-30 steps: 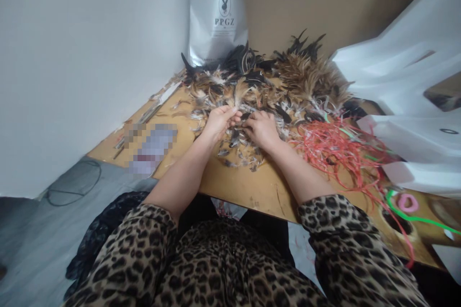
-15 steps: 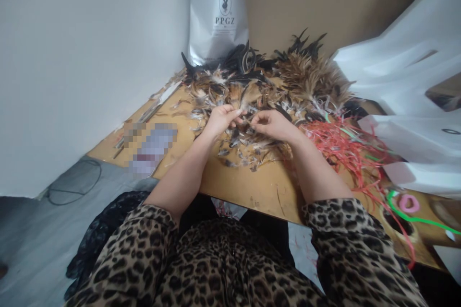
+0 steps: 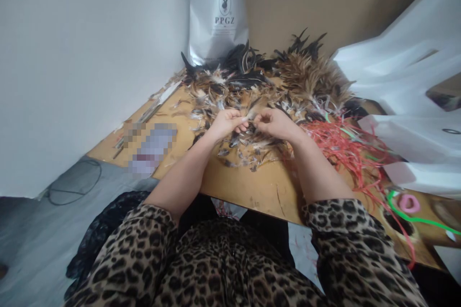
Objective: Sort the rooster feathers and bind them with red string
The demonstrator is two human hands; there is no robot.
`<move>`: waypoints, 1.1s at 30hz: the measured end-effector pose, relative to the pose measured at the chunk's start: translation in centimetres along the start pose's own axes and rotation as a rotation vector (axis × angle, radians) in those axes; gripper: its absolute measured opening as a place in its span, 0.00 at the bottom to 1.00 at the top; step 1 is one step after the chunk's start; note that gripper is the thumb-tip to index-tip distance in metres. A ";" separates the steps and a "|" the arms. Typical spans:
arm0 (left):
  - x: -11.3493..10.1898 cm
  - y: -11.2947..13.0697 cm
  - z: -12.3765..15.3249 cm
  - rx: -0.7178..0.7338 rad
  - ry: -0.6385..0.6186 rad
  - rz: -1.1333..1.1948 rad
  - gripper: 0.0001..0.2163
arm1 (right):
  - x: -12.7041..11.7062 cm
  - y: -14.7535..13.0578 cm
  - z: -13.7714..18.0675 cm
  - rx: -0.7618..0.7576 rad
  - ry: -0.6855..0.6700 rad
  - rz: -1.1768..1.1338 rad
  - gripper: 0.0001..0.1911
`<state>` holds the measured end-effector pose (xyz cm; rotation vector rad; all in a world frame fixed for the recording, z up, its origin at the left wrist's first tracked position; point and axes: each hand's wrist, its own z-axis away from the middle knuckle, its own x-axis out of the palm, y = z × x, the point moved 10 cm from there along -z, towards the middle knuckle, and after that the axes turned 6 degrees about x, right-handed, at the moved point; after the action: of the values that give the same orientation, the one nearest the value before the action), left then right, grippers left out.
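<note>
My left hand (image 3: pixel 229 123) is closed in a pinch on a small brown feather (image 3: pixel 255 108), which leans up and to the right from the fingertips. My right hand (image 3: pixel 275 123) meets it from the other side, thumb and forefinger pinched at the feather's lower part. Both hands hover over a spread of loose brown, black and white feathers (image 3: pixel 248 146) on the yellowish wooden table (image 3: pixel 245 192). Behind them lie long black feathers (image 3: pixel 234 60) and a thick brown bundle of feathers (image 3: pixel 309 74). The fingertips partly hide the feather's quill.
A tangle of red plastic strips (image 3: pixel 338 146) lies right of my right forearm. Farther right are a pink ring (image 3: pixel 409 204), a green strip (image 3: pixel 421 220) and white plastic bags (image 3: pixel 396 67). A silver bag (image 3: pixel 212 24) stands at the back. Thin sticks (image 3: pixel 151 110) and a blurred-out flat object (image 3: pixel 153 148) lie left.
My right hand has closed in on the feather beside my left fingertips. The feather now tilts more to the right, and my left hand has shifted slightly right.
</note>
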<state>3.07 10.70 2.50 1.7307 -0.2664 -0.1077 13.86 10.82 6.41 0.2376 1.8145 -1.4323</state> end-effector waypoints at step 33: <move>0.2 -0.7 0.1 -0.037 0.019 0.118 0.08 | -1.0 1.1 0.1 0.117 0.404 -0.509 0.13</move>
<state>3.31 10.70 1.80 1.6746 -0.3499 -0.0096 15.23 11.38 6.24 0.1332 2.2270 -1.9566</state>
